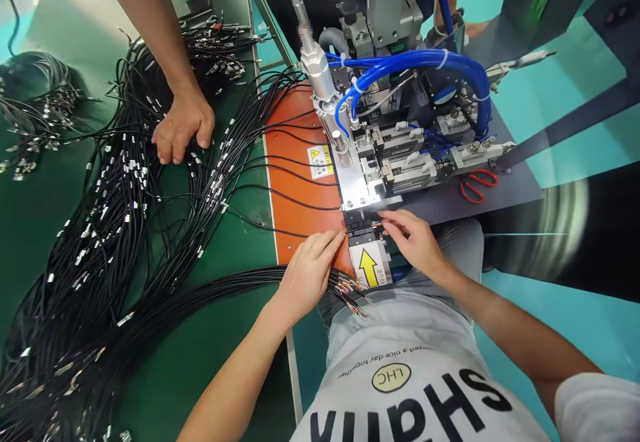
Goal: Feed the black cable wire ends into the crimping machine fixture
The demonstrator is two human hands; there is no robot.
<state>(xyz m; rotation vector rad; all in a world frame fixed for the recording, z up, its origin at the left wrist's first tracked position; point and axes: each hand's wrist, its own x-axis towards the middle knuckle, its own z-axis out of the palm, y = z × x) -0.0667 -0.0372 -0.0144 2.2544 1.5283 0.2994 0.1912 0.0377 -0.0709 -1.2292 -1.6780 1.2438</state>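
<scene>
My left hand (310, 272) is closed, its fingers pressed together over a black cable (287, 231) at the near edge of the machine's feed track (361, 234). On the track's other side, my right hand (414, 241) pinches the thin stripped wires (376, 225) at that cable's end. A label with a yellow arrow (369, 267) lies just below the track. Beside my left wrist, a bundle of black cables (225, 283) ends in loose coloured wires (350, 287). Several cables run into the machine (357, 185) higher up.
A large heap of black cables with white tags (135, 162) covers the green table (210, 355). Another person's hand (185, 125) rests on it. Blue hoses (425, 59) arch over the machine. Red-handled scissors (479, 185) lie on the grey plate at right.
</scene>
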